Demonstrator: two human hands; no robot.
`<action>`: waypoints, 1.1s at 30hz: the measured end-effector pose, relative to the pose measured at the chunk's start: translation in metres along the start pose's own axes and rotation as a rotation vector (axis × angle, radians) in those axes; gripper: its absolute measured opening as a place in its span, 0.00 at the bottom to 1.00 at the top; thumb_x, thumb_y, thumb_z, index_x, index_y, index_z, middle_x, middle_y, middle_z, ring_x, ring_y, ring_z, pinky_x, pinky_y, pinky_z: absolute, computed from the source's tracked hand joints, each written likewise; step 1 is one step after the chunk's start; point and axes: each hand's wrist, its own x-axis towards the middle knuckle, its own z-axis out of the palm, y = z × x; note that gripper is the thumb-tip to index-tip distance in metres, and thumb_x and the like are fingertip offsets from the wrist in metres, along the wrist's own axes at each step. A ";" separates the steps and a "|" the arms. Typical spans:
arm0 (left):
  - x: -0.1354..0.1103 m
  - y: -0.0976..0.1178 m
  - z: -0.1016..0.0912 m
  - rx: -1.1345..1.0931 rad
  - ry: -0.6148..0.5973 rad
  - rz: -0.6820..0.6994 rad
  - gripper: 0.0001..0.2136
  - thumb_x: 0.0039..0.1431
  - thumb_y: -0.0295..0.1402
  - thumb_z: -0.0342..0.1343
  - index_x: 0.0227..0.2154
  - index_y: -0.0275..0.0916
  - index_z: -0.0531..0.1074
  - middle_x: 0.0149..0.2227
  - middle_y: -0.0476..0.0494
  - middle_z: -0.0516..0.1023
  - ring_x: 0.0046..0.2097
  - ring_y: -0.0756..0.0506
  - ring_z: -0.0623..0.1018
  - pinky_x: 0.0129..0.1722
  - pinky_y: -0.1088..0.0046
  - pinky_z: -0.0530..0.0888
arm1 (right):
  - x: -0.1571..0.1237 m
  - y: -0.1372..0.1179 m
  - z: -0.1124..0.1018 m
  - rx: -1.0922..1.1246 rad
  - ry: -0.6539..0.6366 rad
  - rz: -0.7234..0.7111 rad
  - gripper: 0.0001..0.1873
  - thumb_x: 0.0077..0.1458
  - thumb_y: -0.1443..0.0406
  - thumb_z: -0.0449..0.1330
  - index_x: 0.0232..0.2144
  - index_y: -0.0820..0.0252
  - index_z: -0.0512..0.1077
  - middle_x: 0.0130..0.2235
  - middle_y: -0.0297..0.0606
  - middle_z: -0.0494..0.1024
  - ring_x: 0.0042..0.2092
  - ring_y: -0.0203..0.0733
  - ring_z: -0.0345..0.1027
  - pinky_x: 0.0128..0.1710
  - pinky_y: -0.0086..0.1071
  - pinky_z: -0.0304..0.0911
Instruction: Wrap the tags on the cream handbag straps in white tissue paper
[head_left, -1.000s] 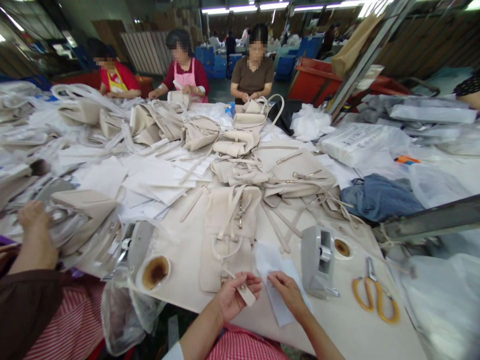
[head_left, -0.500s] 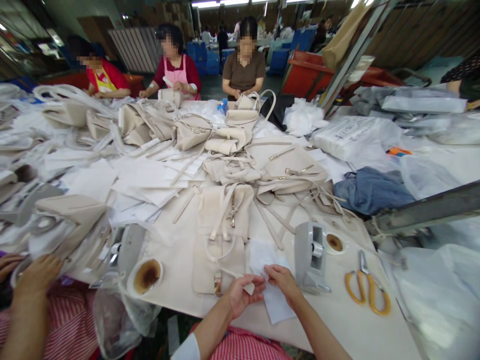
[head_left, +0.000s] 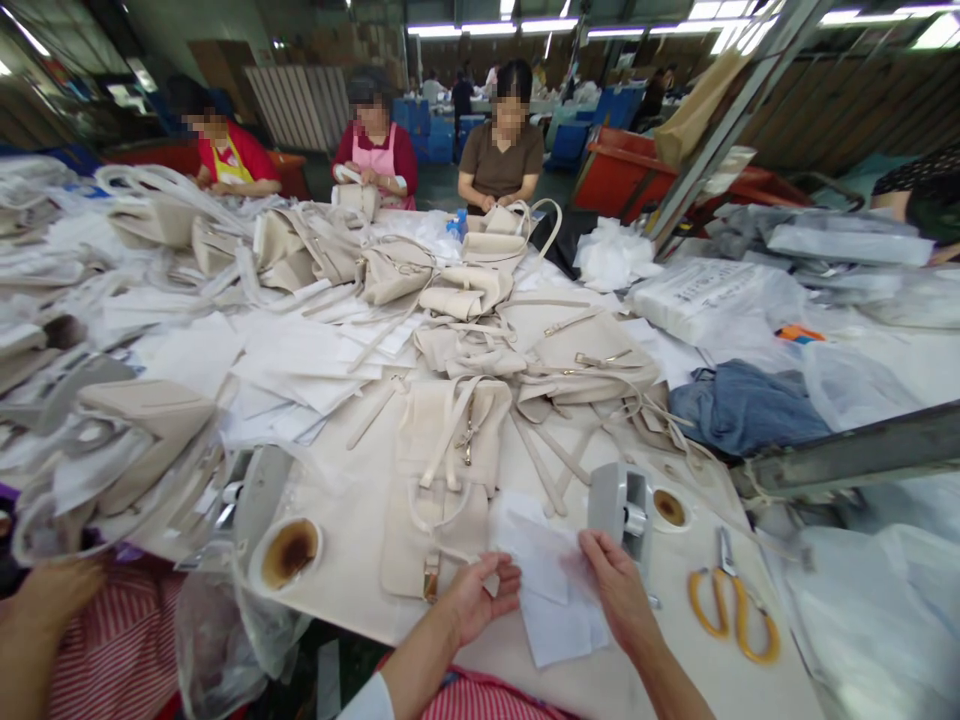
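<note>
A cream leather bag [head_left: 450, 430] lies on the table in front of me with its flap end and gold clasp [head_left: 430, 578] towards me. My left hand [head_left: 484, 598] is beside the clasp, fingers curled round the end of a narrow cream strap [head_left: 454, 552] from the bag; part of the strap is hidden by the hand. Between the thumb and fingers of my right hand [head_left: 611, 575] is the edge of a thin white sheet [head_left: 555, 545], partly raised. More white sheets [head_left: 559, 632] lie flat beneath it, right of the bag.
A grey tape dispenser [head_left: 619, 500] and a dish of brown liquid [head_left: 669, 508] stand right of the sheets, with orange-handled scissors [head_left: 731, 600] beyond. Another brown-stained dish [head_left: 290, 553] is at left. Bags [head_left: 585, 350] pile up behind. A co-worker's arm [head_left: 56, 600] is at far left.
My right hand has moved right and lifted a thin white sheet off the ones below. My left hand stays near the clasp. The camera view has tilted up slightly.
</note>
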 end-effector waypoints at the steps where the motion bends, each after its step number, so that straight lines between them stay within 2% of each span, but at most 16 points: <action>1: -0.003 -0.001 -0.003 0.013 0.019 -0.011 0.14 0.46 0.37 0.67 0.33 0.38 0.72 0.34 0.42 0.79 0.37 0.45 0.78 0.37 0.69 0.72 | -0.004 -0.007 -0.004 -0.066 0.010 -0.030 0.21 0.44 0.45 0.64 0.27 0.55 0.72 0.25 0.28 0.72 0.32 0.41 0.65 0.35 0.31 0.61; 3: -0.013 -0.001 -0.011 0.035 0.054 -0.023 0.13 0.46 0.37 0.67 0.30 0.38 0.69 0.29 0.45 0.78 0.30 0.47 0.77 0.34 0.71 0.71 | -0.010 -0.016 -0.005 -0.180 -0.020 -0.066 0.21 0.48 0.45 0.61 0.30 0.55 0.73 0.28 0.30 0.75 0.33 0.43 0.66 0.35 0.32 0.62; 6: -0.038 0.006 -0.027 0.049 0.094 0.001 0.13 0.48 0.40 0.65 0.30 0.39 0.68 0.31 0.41 0.80 0.32 0.44 0.79 0.33 0.70 0.71 | -0.016 -0.020 0.006 -0.339 -0.163 -0.084 0.23 0.50 0.44 0.57 0.35 0.56 0.73 0.28 0.33 0.76 0.31 0.44 0.67 0.31 0.33 0.61; 8: -0.059 0.017 -0.036 0.069 0.110 0.062 0.14 0.50 0.44 0.62 0.29 0.38 0.70 0.36 0.38 0.82 0.37 0.42 0.80 0.37 0.68 0.71 | -0.017 -0.019 0.019 -0.540 -0.252 -0.180 0.21 0.51 0.47 0.55 0.38 0.55 0.73 0.25 0.32 0.75 0.29 0.44 0.67 0.31 0.34 0.59; 11: -0.090 0.037 -0.044 0.148 0.049 0.189 0.16 0.51 0.48 0.60 0.27 0.37 0.74 0.47 0.34 0.79 0.53 0.38 0.75 0.47 0.67 0.69 | -0.020 -0.015 0.047 -0.823 -0.392 -0.358 0.17 0.55 0.54 0.54 0.42 0.55 0.73 0.27 0.36 0.78 0.32 0.48 0.71 0.35 0.36 0.58; 14: -0.108 0.052 -0.044 0.242 -0.065 0.263 0.17 0.51 0.48 0.59 0.26 0.37 0.77 0.52 0.34 0.76 0.62 0.37 0.65 0.52 0.68 0.64 | -0.025 -0.012 0.082 -0.866 -0.545 -0.410 0.16 0.54 0.57 0.54 0.42 0.55 0.74 0.30 0.39 0.79 0.34 0.49 0.72 0.36 0.37 0.58; 16: -0.111 0.055 -0.044 0.291 -0.099 0.255 0.17 0.50 0.47 0.60 0.28 0.35 0.79 0.49 0.35 0.77 0.57 0.37 0.69 0.49 0.69 0.65 | -0.029 -0.010 0.107 -0.806 -0.620 -0.410 0.15 0.53 0.58 0.56 0.41 0.55 0.75 0.28 0.37 0.78 0.32 0.47 0.71 0.36 0.36 0.58; 18: -0.108 0.053 -0.047 0.304 -0.080 0.218 0.18 0.46 0.46 0.63 0.29 0.33 0.80 0.39 0.38 0.79 0.43 0.41 0.73 0.43 0.69 0.65 | -0.031 -0.009 0.127 -0.748 -0.661 -0.388 0.15 0.52 0.57 0.57 0.41 0.55 0.75 0.25 0.33 0.76 0.30 0.44 0.69 0.35 0.35 0.59; 20: -0.101 0.048 -0.050 0.275 -0.044 0.190 0.18 0.41 0.44 0.65 0.27 0.31 0.81 0.30 0.42 0.76 0.33 0.46 0.70 0.38 0.70 0.64 | -0.032 -0.009 0.140 -0.711 -0.660 -0.352 0.18 0.53 0.55 0.57 0.42 0.56 0.75 0.23 0.31 0.74 0.28 0.43 0.68 0.33 0.35 0.60; 23: -0.095 0.041 -0.055 0.202 -0.007 0.189 0.17 0.39 0.43 0.66 0.27 0.32 0.80 0.27 0.45 0.74 0.31 0.48 0.68 0.36 0.71 0.63 | -0.030 -0.007 0.136 -0.646 -0.593 -0.264 0.25 0.56 0.49 0.51 0.45 0.58 0.74 0.30 0.37 0.79 0.33 0.44 0.71 0.34 0.36 0.64; 25: -0.095 0.038 -0.057 0.150 -0.004 0.184 0.17 0.39 0.44 0.66 0.28 0.34 0.80 0.28 0.45 0.74 0.32 0.47 0.68 0.35 0.72 0.64 | -0.031 0.000 0.120 -0.473 -0.498 -0.050 0.28 0.55 0.44 0.51 0.42 0.58 0.75 0.34 0.39 0.80 0.35 0.44 0.73 0.35 0.36 0.67; 27: -0.096 0.036 -0.059 0.103 -0.007 0.178 0.17 0.40 0.44 0.66 0.28 0.35 0.80 0.30 0.45 0.75 0.33 0.47 0.69 0.35 0.72 0.64 | -0.034 0.012 0.099 -0.250 -0.374 0.206 0.25 0.48 0.43 0.60 0.31 0.58 0.75 0.27 0.35 0.78 0.28 0.39 0.71 0.30 0.33 0.66; 28: -0.097 0.036 -0.060 0.084 -0.009 0.173 0.17 0.41 0.45 0.66 0.29 0.35 0.80 0.30 0.44 0.75 0.33 0.47 0.69 0.35 0.72 0.65 | -0.036 0.019 0.088 -0.174 -0.316 0.296 0.23 0.43 0.44 0.65 0.25 0.58 0.73 0.21 0.30 0.74 0.22 0.35 0.66 0.27 0.32 0.65; 30: -0.098 0.037 -0.062 0.054 -0.012 0.163 0.18 0.41 0.45 0.66 0.29 0.34 0.80 0.30 0.44 0.75 0.32 0.47 0.70 0.34 0.72 0.65 | -0.042 0.031 0.073 -0.131 -0.267 0.369 0.21 0.35 0.50 0.72 0.19 0.58 0.70 0.14 0.24 0.65 0.16 0.30 0.56 0.25 0.30 0.62; 31: -0.098 0.037 -0.062 0.041 -0.014 0.159 0.17 0.41 0.45 0.66 0.29 0.34 0.80 0.30 0.43 0.75 0.32 0.47 0.70 0.34 0.72 0.66 | -0.046 0.034 0.070 -0.114 -0.278 0.384 0.20 0.34 0.52 0.74 0.20 0.58 0.71 0.14 0.23 0.66 0.16 0.30 0.58 0.26 0.30 0.63; 33: -0.098 0.038 -0.062 0.022 -0.016 0.151 0.17 0.42 0.44 0.65 0.29 0.33 0.80 0.30 0.43 0.75 0.32 0.47 0.70 0.34 0.72 0.66 | -0.054 0.035 0.070 -0.021 -0.373 0.432 0.21 0.36 0.52 0.73 0.31 0.56 0.77 0.22 0.30 0.78 0.26 0.38 0.71 0.34 0.33 0.67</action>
